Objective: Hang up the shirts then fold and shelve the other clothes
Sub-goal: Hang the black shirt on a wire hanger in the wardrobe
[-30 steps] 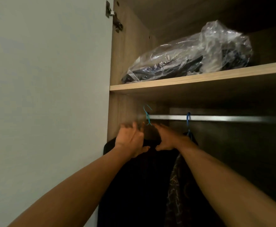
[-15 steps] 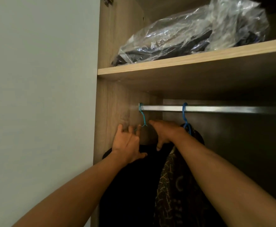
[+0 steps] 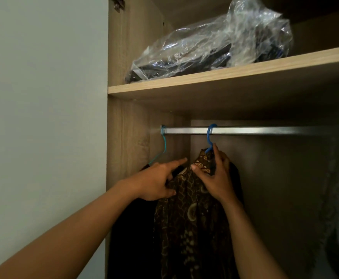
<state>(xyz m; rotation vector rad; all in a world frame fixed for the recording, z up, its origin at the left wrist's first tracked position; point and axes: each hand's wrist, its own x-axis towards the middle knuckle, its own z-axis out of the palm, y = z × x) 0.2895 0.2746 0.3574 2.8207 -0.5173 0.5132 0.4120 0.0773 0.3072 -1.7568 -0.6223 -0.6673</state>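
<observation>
The head camera looks up into an open wardrobe of pale wood-grain board; no label or writing is legible anywhere. A flat-sided, brushed metal rail runs under a thick shelf, on which lies a crinkled clear plastic bag with dark folded fabric inside. Two hangers hook over the rail: a thin teal hanger at the far left end, against the side panel, and a thicker blue hanger a little to its right. From the teal one hangs a plain black shirt; from the blue one hangs a brown patterned shirt, its cloth printed with cream leaf and scale shapes. The left hand reaches up with forefinger extended, its thumb and lower fingers touching the patterned shirt's left shoulder, the grip looking loose. The right hand pinches the patterned shirt's collar just under the blue hook, thumb in front, fingers upright behind. Both forearms are bare and stretched upward
</observation>
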